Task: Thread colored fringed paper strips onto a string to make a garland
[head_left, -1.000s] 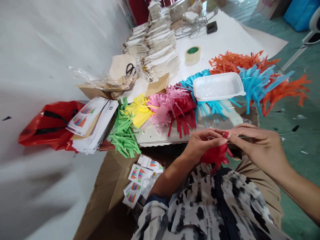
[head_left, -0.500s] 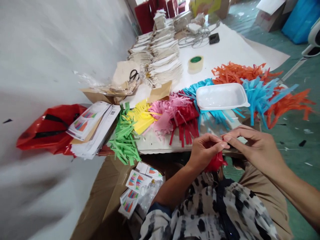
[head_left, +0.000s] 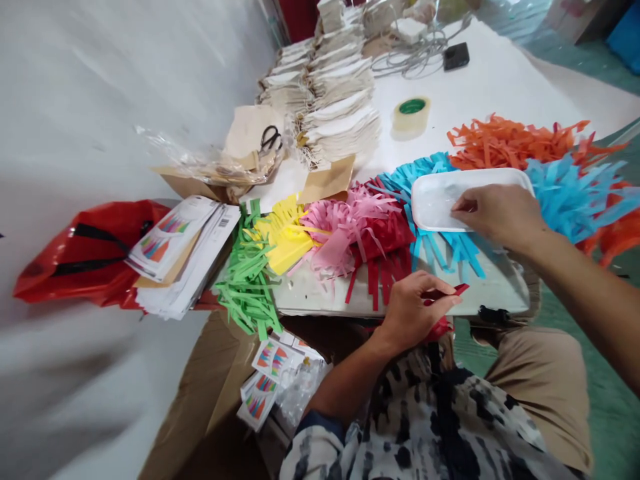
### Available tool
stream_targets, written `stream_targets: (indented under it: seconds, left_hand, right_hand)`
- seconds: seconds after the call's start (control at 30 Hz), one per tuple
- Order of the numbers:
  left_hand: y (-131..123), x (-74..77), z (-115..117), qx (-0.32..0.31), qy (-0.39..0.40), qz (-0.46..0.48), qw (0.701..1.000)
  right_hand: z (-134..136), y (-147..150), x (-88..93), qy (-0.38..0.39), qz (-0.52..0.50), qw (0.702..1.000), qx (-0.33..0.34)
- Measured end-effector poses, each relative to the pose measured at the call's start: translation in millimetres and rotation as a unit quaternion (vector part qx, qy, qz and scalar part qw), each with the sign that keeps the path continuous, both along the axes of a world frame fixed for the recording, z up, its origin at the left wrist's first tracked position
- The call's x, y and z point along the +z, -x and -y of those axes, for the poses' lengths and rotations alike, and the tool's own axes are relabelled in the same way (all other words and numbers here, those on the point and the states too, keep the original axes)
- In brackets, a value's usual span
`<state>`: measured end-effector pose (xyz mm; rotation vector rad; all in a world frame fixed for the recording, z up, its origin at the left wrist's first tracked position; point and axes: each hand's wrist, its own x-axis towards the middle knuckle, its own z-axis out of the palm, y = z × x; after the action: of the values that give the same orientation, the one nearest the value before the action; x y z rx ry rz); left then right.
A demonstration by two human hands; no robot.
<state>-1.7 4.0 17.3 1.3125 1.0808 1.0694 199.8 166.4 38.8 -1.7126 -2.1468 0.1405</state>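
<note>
My left hand [head_left: 417, 310] pinches a red paper tassel [head_left: 461, 289] at the table's front edge; its folded end sticks out past the fingertips and the rest hangs partly hidden below. My right hand [head_left: 493, 210] is over a shallow white plastic container [head_left: 435, 193], thumb and fingers pressed together at its inside. Whether anything is between those fingertips I cannot make out. Fringed blue paper [head_left: 465, 257] lies under the container. To its left are fringed dark red paper [head_left: 387, 240], pink paper [head_left: 333, 233], yellow paper [head_left: 285, 243] and green paper [head_left: 250, 280].
Orange fringed paper [head_left: 510, 143] lies at the right. A tape roll [head_left: 411, 117], a black box-like object [head_left: 456, 57] and stacked pale bundles [head_left: 340, 127] stand farther back. Black scissors [head_left: 271, 138] rest on packaging. Printed sheets [head_left: 175, 240] overlap a red bag [head_left: 95, 247] at left.
My right hand has left the tassel beside my left hand and moved up into the white container. My left hand still holds the red tassel. The view has shifted slightly.
</note>
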Motion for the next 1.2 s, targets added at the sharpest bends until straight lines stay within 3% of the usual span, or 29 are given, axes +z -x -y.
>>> stream_targets:
  seconds: [0.13,0.2,0.33,0.4,0.5,0.6,0.77,1.0,1.2]
  left_hand:
    - [3.9,-0.5,0.3,-0.011,0.056,0.046,0.997]
    - [5.3,-0.5,1.0,-0.011,0.07,0.084,0.994]
    - [6.4,2.2,4.9,0.019,0.091,0.129,0.987]
    - [6.0,6.0,8.4,0.042,0.074,0.123,0.989]
    - [4.0,13.4,15.2,0.067,0.019,0.097,0.993]
    - [0.7,19.8,22.9,0.076,-0.048,0.059,0.994]
    - [-4.2,25.9,33.1,0.069,-0.141,-0.001,0.988]
    - [-5.6,32.5,42.1,0.06,-0.222,-0.094,0.969]
    - [-3.6,34.6,47.3,0.054,-0.239,-0.112,0.963]
  right_hand:
    - [5.3,2.7,9.5,0.047,0.031,0.998,-0.021]
    - [15.1,4.3,17.6,0.022,0.008,0.999,-0.027]
    - [59.9,7.1,31.8,-0.047,-0.204,0.978,0.003]
    - [91.5,7.4,34.9,0.011,-0.322,0.946,0.041]
    - [134.5,5.4,33.0,0.087,-0.38,0.917,0.088]
    - [159.4,1.4,27.2,0.113,-0.395,0.904,0.116]
    - [172.9,-6.6,22.4,0.116,-0.402,0.903,0.102]
    - [192.5,-10.6,24.5,0.069,-0.355,0.928,0.094]
    - [200.2,-7.8,30.8,0.025,-0.311,0.937,0.157]
